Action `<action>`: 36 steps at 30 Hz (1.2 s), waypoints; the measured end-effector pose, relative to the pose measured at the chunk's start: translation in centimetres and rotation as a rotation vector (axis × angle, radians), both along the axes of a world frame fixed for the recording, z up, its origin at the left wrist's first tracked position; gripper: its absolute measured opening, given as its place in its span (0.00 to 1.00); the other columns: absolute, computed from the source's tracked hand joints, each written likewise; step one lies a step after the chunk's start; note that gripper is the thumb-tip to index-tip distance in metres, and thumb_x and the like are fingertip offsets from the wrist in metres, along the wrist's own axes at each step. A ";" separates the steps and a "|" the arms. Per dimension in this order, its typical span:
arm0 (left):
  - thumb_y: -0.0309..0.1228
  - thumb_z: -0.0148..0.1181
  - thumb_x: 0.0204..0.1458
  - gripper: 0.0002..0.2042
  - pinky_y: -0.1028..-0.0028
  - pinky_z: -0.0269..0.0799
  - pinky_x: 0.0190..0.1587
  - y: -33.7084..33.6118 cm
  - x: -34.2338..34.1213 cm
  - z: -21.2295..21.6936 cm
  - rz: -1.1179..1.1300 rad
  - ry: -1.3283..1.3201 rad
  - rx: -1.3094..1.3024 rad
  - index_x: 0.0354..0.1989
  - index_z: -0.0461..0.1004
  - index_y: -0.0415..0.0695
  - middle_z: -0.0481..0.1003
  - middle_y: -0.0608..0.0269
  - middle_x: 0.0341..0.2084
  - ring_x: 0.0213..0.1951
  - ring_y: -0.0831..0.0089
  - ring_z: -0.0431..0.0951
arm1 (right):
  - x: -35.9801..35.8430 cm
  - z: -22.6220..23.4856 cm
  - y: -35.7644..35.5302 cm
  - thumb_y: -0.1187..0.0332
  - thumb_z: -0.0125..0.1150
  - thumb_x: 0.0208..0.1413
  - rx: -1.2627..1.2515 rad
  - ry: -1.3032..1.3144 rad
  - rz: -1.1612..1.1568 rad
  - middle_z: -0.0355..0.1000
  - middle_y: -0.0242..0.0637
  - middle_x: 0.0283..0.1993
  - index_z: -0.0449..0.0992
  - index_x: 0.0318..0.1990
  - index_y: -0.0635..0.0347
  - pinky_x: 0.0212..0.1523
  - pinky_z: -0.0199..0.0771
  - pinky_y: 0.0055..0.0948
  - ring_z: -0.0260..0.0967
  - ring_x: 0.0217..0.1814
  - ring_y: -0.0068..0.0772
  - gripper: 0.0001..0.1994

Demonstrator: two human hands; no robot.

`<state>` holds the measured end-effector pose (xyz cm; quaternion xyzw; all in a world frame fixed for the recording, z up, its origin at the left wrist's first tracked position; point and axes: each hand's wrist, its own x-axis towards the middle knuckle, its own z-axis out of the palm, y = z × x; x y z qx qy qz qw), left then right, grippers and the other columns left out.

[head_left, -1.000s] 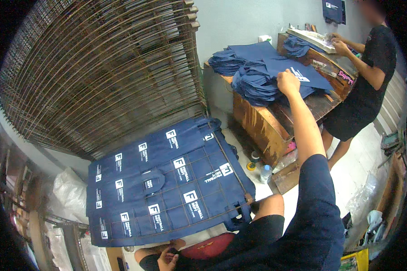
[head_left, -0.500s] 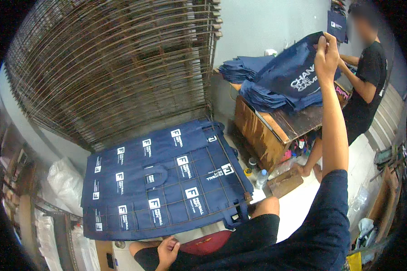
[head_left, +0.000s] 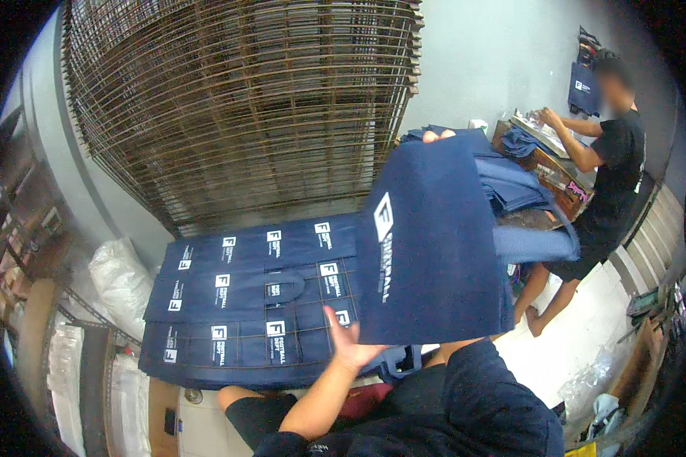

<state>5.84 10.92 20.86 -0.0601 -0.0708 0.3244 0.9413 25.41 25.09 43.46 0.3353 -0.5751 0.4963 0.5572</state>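
Right hand: gripped a navy bag by its top edge. Only the fingertips showed over the fabric; rest of the hand was behind it. Bag hung in the air, white print toward the camera, handle looping out on the right side.

Left hand: fingers spread, thumb apart from them, at the bag's lower left corner. Couldn't tell whether it touched the fabric.

Below and left of the bag: rows of printed navy bags lay flat and overlapping, wire grid crossing the nearer ones. Behind them stood a tall stack of wire racks. Clear plastic bundle sat on the far left, beside the rows.

Behind the held bag, to the right: a pile of navy fabric on a wooden bench, partly hidden. Past it, a co-worker in black had both hands over a pale tray at the bench's far end. Another navy bag hung on the wall nearby.
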 end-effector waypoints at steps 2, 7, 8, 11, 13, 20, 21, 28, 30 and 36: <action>0.62 0.55 0.42 0.41 0.48 0.55 0.58 0.7 -4.1 1.9 0.263 0.240 0.185 0.57 0.60 0.40 0.64 0.50 0.54 0.55 0.52 0.64 | 0.9 -1.6 -0.1 0.51 0.41 0.61 -0.226 -0.009 -0.057 0.62 0.48 0.56 0.65 0.52 0.55 0.51 0.67 0.44 0.64 0.52 0.44 0.21; 0.32 0.59 0.48 0.25 0.64 0.67 0.52 3.4 -15.6 7.0 0.770 1.017 0.552 0.57 0.62 0.46 0.70 0.63 0.48 0.49 0.68 0.70 | 1.3 -5.0 -6.8 0.39 0.38 0.57 -0.725 -0.043 -0.151 0.54 0.54 0.62 0.57 0.61 0.50 0.51 0.68 0.44 0.62 0.55 0.47 0.31; 0.32 0.59 0.48 0.27 0.66 0.65 0.54 1.6 -19.1 10.1 0.990 1.250 0.648 0.59 0.60 0.43 0.68 0.61 0.50 0.51 0.67 0.69 | -2.0 -7.7 -6.9 0.37 0.38 0.56 -0.833 -0.069 -0.056 0.50 0.55 0.65 0.52 0.65 0.48 0.52 0.68 0.45 0.60 0.58 0.51 0.35; 0.32 0.58 0.49 0.31 0.66 0.62 0.57 4.2 -22.2 17.1 0.947 1.098 1.059 0.61 0.54 0.38 0.66 0.55 0.54 0.54 0.63 0.67 | 3.3 -14.8 -8.4 0.27 0.44 0.43 -0.726 -0.233 0.350 0.36 0.55 0.70 0.37 0.68 0.38 0.46 0.71 0.58 0.56 0.61 0.64 0.48; 0.28 0.58 0.48 0.31 0.68 0.66 0.55 4.5 -22.7 20.8 0.973 1.163 1.106 0.61 0.54 0.37 0.67 0.53 0.53 0.52 0.64 0.70 | 2.1 -18.0 -11.1 0.32 0.55 0.41 -0.821 -0.432 0.140 0.37 0.51 0.70 0.36 0.68 0.37 0.46 0.71 0.59 0.56 0.61 0.64 0.50; 0.27 0.55 0.52 0.25 0.77 0.73 0.47 5.7 -21.0 30.5 0.824 1.247 1.356 0.59 0.58 0.36 0.72 0.59 0.47 0.43 0.77 0.75 | -12.3 -24.4 -9.4 0.72 0.67 0.45 -0.874 -1.040 -0.538 0.56 0.44 0.62 0.55 0.64 0.50 0.48 0.70 0.31 0.65 0.51 0.33 0.37; 0.27 0.54 0.53 0.24 0.77 0.74 0.46 6.2 -21.1 31.6 0.823 1.248 1.383 0.58 0.59 0.36 0.72 0.59 0.45 0.42 0.77 0.76 | -13.9 -23.4 -8.9 0.72 0.64 0.48 -0.859 -1.048 -0.609 0.58 0.44 0.60 0.57 0.63 0.53 0.49 0.70 0.32 0.63 0.52 0.34 0.33; 0.27 0.52 0.54 0.22 0.79 0.74 0.45 8.3 -25.3 36.8 0.895 1.403 1.384 0.58 0.61 0.38 0.74 0.61 0.44 0.40 0.79 0.77 | -23.0 -20.9 -4.3 0.67 0.65 0.49 -0.805 -0.922 -0.544 0.63 0.41 0.55 0.60 0.60 0.58 0.48 0.69 0.29 0.65 0.51 0.33 0.30; 0.26 0.53 0.53 0.19 0.78 0.76 0.42 7.9 -25.4 37.2 0.889 1.380 1.374 0.54 0.64 0.37 0.74 0.61 0.40 0.38 0.78 0.78 | -24.2 -20.1 -4.5 0.67 0.65 0.49 -0.917 -0.882 -0.425 0.69 0.35 0.43 0.64 0.56 0.61 0.40 0.71 0.23 0.68 0.41 0.26 0.26; 0.27 0.53 0.54 0.20 0.79 0.73 0.46 8.8 -26.4 37.0 0.893 1.384 1.414 0.55 0.63 0.37 0.74 0.61 0.44 0.40 0.78 0.77 | -23.9 -19.6 -4.4 0.73 0.60 0.52 -0.940 -0.797 -0.520 0.70 0.31 0.34 0.68 0.51 0.61 0.33 0.68 0.18 0.68 0.34 0.19 0.18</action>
